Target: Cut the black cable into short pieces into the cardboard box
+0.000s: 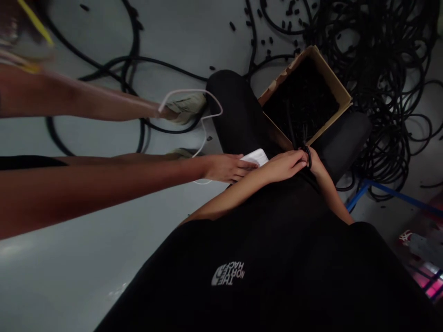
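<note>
My two hands meet over my lap at the near corner of an open cardboard box (pixel 332 69). Fingers together, my left hand (pixel 285 165) closes at the end of a black hose (pixel 309 157). On the other side, my right hand (pixel 313 159) is closed around the same hose; its fingers are partly hidden behind the left. Many small dark pieces fill the box, blurred in shadow. A white power bank (pixel 258 157) lies against my left wrist, with another person's hand (pixel 226 168) on it.
A white cord (pixel 194 90) loops left of my knee (pixel 228 92). The other person's legs or arms reach in from the left. Black hose coils (pixel 384 152) heap on the floor at right, with several short black pieces (pixel 232 26) scattered about. A blue frame (pixel 398 193) stands at right.
</note>
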Available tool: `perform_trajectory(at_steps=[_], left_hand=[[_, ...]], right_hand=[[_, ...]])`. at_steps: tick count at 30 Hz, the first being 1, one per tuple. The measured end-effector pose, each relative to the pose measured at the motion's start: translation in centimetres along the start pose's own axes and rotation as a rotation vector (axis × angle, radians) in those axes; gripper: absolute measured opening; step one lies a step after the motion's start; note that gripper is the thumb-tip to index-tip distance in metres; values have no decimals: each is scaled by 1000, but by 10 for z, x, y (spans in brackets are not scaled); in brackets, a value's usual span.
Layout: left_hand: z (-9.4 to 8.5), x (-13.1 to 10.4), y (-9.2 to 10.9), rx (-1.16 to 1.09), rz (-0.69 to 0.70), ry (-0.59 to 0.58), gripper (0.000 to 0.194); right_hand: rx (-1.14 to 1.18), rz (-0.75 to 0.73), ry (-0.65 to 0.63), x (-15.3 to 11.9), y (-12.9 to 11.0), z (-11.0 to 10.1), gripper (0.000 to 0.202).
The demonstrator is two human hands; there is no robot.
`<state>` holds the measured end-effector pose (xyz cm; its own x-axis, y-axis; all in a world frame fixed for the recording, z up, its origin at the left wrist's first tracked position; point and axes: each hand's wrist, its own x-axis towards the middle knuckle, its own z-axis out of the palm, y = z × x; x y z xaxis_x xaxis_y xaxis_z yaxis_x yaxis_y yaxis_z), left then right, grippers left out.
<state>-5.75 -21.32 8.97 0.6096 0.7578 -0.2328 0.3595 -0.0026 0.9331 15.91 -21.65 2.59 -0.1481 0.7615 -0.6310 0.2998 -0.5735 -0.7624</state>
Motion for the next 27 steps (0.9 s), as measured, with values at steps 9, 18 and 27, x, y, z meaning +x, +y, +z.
perform_trajectory(at_steps=[9, 18, 27], left_hand=[[-104, -21, 24, 502, -269, -20, 32], [-117, -41, 5, 863, -569, -400, 46], [-120, -32, -41, 473, -475, -217, 17]], right_hand=[[168, 34, 55, 4, 3, 15, 45], [186, 6, 46, 1, 6, 19, 41], [148, -10, 10, -8, 2, 18, 37]])
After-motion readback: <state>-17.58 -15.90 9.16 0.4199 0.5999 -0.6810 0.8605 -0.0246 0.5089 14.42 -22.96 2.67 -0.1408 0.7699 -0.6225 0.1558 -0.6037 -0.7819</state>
